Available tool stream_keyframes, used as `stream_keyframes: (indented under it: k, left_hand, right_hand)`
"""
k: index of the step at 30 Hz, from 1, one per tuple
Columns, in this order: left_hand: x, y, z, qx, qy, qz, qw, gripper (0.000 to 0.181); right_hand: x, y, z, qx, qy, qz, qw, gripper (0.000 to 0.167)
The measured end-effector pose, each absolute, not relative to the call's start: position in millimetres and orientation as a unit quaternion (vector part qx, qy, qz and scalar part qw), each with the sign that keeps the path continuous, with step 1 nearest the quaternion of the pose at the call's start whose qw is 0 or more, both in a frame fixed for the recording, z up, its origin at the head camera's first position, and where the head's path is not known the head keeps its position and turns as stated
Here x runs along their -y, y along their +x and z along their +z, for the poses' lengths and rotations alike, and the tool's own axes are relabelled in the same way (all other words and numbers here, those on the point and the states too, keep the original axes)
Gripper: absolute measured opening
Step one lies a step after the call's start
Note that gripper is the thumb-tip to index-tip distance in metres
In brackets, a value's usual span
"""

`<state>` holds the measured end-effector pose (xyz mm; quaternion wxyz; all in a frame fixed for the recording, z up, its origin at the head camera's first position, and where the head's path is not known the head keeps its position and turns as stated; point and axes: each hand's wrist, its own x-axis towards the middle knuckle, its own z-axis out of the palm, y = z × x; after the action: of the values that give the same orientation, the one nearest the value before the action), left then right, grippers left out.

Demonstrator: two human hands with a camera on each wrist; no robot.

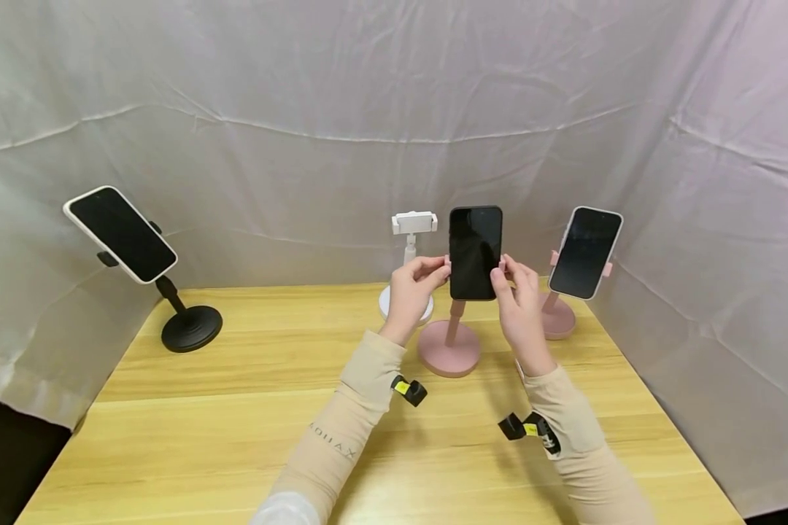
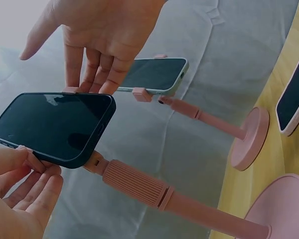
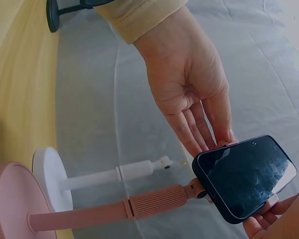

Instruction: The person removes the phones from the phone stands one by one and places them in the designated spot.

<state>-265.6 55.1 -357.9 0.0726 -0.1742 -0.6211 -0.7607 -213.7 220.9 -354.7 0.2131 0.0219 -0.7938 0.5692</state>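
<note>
A black-cased phone (image 1: 476, 251) sits upright in the clamp of a pink stand (image 1: 456, 324). My left hand (image 1: 414, 292) pinches the clamp's left pad between thumb and fingers, as the right wrist view also shows at the phone (image 3: 246, 174). On the other side my right hand (image 1: 522, 310) touches the clamp's right pad with nearly straight fingers. Its thumb stands away from the phone (image 2: 55, 127) in the left wrist view. The back of the clamp is hidden behind the phone.
A white stand (image 1: 405, 302) with an empty holder is just behind the left hand. Right of it, a second pink stand (image 1: 558, 317) bears a light-edged phone (image 1: 586, 253). At far left a black stand (image 1: 192, 328) carries a white-cased phone (image 1: 123, 233). Grey cloth (image 1: 289, 175) hangs behind.
</note>
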Motion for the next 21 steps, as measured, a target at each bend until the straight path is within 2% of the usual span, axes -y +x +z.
stream_keyframes:
  k: [6, 14, 21]
  left_hand:
    - [-39, -255, -354, 0.634, -0.167, -0.751, 0.085, 0.024]
    - [-26, -265, -375, 0.634, -0.136, -0.756, 0.090, 0.026]
    - [-15, -264, -377, 0.630, -0.134, -0.756, 0.117, 0.026]
  right_hand:
    - [-209, -211, -356, 0.795, 0.043, 0.571, 0.202, 0.052]
    - [-194, -214, -360, 0.794, 0.058, 0.570, 0.204, 0.050]
    - [-182, -216, -360, 0.794, 0.065, 0.572, 0.198, 0.053]
